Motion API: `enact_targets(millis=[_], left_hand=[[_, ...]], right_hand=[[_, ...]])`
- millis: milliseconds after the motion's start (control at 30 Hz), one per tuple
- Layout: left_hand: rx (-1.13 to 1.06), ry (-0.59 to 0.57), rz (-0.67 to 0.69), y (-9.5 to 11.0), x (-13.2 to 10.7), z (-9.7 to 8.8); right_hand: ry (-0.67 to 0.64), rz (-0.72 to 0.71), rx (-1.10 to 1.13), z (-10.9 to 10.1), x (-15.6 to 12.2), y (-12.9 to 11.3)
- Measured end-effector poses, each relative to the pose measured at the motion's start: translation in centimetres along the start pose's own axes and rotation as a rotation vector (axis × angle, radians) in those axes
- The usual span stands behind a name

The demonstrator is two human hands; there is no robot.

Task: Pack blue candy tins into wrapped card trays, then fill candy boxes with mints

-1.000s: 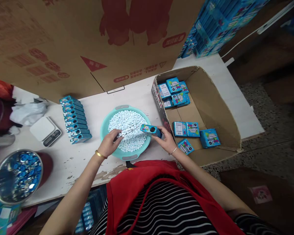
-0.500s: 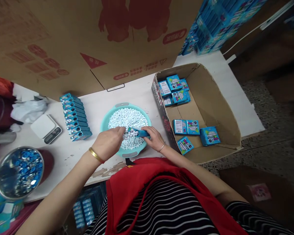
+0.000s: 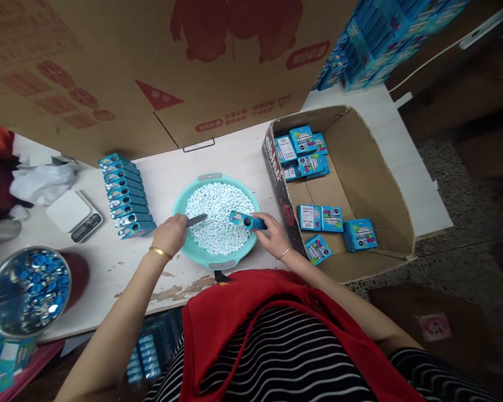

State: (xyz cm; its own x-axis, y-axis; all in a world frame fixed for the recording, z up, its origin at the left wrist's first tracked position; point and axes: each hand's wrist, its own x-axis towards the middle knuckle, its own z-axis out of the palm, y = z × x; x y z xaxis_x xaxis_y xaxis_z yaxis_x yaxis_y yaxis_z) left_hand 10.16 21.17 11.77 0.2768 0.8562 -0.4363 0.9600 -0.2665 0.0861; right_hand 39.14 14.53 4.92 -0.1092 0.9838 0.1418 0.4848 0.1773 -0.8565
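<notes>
A turquoise basin (image 3: pixel 180 204) full of small white candies (image 3: pixel 218 195) stands on the table in front of me. My left hand (image 3: pixel 170 233), over its left rim, is closed around a narrow grey scoop (image 3: pixel 197 220), seen almost edge-on above the candies. On the right side, my right hand (image 3: pixel 272 234) grips a small blue candy box (image 3: pixel 238 219). A dark round hole shows in the face of that box, which is held above the candies. Left of the basin stands a row of similar blue boxes (image 3: pixel 128 195), with white candies visible at their ends.
A cardboard tray (image 3: pixel 360 167) at right holds several blue packs. Behind the basin rises a large carton (image 3: pixel 109 67). To the left are a white scale (image 3: pixel 73 212) and a steel pot (image 3: pixel 8 290) of blue-and-silver pieces. More blue packs (image 3: pixel 373 50) are stacked at back right.
My left hand has pulled the scoop away from the box, to the left. The box has turned so its hole shows, and my right hand has shifted slightly right.
</notes>
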Motion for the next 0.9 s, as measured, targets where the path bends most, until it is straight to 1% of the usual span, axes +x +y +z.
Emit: enact_targets(millis=[33, 67, 100, 167, 200, 233, 300, 367, 433, 533, 633, 700, 800, 900], left_hand=[[-0.041, -0.032, -0.021, -0.6, 0.9, 1.9], [-0.068, -0.048, -0.019, -0.7, 1.9, 3.6], [-0.098, -0.055, -0.007, -0.5, 2.8, 5.3], [-0.149, -0.045, 0.035, 1.1, 4.5, 7.9], [-0.178, -0.039, 0.056, 2.2, 5.2, 8.9], [-0.209, -0.034, 0.077, 3.4, 5.8, 9.6], [-0.273, -0.027, 0.120, 5.3, 6.7, 10.5], [-0.334, -0.024, 0.158, 6.3, 7.0, 10.7], [-0.383, -0.018, 0.185, 6.2, 6.6, 10.2], [-0.433, -0.004, 0.210, 4.4, 4.9, 8.2], [-0.479, 0.046, 0.257, 2.2, 2.4, 4.8], [-0.480, 0.086, 0.301, 1.3, 0.8, 2.2], [-0.413, 0.110, 0.383, 1.2, -0.8, -1.4], [-0.257, 0.067, 0.417, 2.5, -1.6, -4.1]], right_hand=[[0.011, 0.035, 0.013, -0.4, 0.0, 0.0], [0.021, 0.065, 0.021, -0.8, -0.1, 0.0], [0.028, 0.089, 0.027, -1.1, -0.1, 0.0], [0.042, 0.121, 0.030, -1.6, -0.1, -0.1], [0.056, 0.130, 0.032, -1.8, -0.1, -0.1], [0.072, 0.137, 0.032, -1.9, -0.1, -0.1], [0.110, 0.157, 0.026, -2.1, -0.1, 0.0], [0.136, 0.185, 0.019, -2.1, -0.3, 0.2], [0.144, 0.207, 0.023, -2.2, -0.4, 0.4], [0.149, 0.198, 0.023, -2.3, -0.4, 0.4], [0.139, 0.145, -0.010, -2.0, -0.1, 0.1], [0.108, 0.083, -0.036, -1.6, 0.3, -0.1], [0.047, -0.024, -0.070, -0.5, 0.8, -0.3], [0.006, -0.090, -0.088, 0.7, 1.2, -0.6]])
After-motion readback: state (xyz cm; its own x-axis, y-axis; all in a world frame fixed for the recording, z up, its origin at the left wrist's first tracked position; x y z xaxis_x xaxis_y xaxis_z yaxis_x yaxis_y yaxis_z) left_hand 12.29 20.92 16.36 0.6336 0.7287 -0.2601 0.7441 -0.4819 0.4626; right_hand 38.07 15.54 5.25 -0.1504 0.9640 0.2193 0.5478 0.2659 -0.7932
